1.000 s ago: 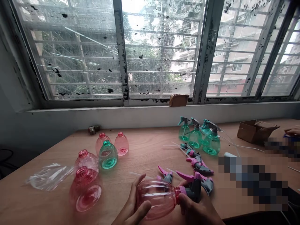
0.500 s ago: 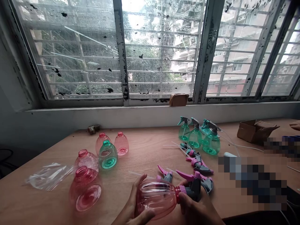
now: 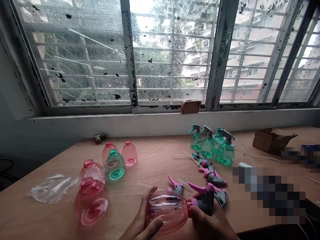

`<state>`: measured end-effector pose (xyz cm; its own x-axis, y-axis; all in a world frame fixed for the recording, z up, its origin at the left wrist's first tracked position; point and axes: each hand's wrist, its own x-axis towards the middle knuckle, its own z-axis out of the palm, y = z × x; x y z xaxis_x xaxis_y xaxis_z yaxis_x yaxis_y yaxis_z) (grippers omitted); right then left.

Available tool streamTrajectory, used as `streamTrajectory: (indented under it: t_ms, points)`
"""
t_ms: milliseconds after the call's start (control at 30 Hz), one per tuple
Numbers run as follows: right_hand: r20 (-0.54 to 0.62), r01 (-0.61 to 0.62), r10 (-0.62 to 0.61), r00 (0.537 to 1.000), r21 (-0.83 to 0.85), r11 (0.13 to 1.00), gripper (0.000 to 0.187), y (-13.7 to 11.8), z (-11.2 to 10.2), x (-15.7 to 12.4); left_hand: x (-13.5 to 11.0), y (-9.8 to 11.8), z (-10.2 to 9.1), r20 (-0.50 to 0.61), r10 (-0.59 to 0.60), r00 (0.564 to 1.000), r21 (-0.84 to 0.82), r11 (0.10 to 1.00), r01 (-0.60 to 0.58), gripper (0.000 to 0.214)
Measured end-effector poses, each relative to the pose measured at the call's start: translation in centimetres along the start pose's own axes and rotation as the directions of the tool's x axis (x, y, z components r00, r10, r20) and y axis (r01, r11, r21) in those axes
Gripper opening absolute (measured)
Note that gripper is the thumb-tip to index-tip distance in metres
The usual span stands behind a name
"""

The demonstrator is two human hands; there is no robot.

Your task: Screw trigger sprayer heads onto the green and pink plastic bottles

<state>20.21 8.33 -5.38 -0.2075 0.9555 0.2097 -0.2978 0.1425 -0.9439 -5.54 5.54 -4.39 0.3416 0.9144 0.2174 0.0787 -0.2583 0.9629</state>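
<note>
A pink plastic bottle [image 3: 168, 211] lies sideways at the near edge of the wooden table [image 3: 155, 160]. My left hand [image 3: 142, 220] is wrapped round its body. My right hand [image 3: 208, 222] grips the pink and grey spray head [image 3: 203, 202] fitted at the bottle's neck. Loose pink and grey spray heads [image 3: 212, 178] lie just beyond my right hand.
Several open pink bottles [image 3: 92, 196] and a green one [image 3: 115, 165] stand at the left, next to a clear plastic bag [image 3: 52, 188]. Several finished green spray bottles [image 3: 212, 146] stand at the back right, near a cardboard box [image 3: 272, 138]. A window runs along the far wall.
Another person's hand at the far right edge has left the view. My own hands and the pink bottle have barely shifted.
</note>
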Motion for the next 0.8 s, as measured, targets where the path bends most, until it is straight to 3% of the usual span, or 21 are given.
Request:
streamTrajectory:
  t_ms: [200, 433, 667, 800]
  points:
    - [0.013, -0.001, 0.001, 1.000, 0.042, 0.999, 0.047, 0.2, 0.0, 0.0, -0.3, -2.0, 0.0, -0.033, 0.013, 0.999, 0.027, 1.000, -0.012, 0.109]
    - [0.004, 0.012, -0.012, 1.000, 0.058, 0.998, 0.046, 0.3, 0.0, 0.0, -0.1, -1.9, -0.3, -0.046, 0.010, 0.999, -0.017, 1.000, -0.011, 0.081]
    - [-0.003, 0.019, -0.019, 1.000, 0.016, 1.000, 0.046, -0.1, 0.1, 0.0, -0.5, -1.9, 0.2, -0.015, 0.021, 1.000, -0.004, 1.000, -0.021, 0.115]
    - [0.009, 0.020, -0.020, 1.000, 0.004, 1.000, 0.048, -0.2, 0.1, 0.0, -0.1, -2.8, -0.2, -0.038, 0.003, 0.999, -0.066, 0.998, -0.006, 0.094]
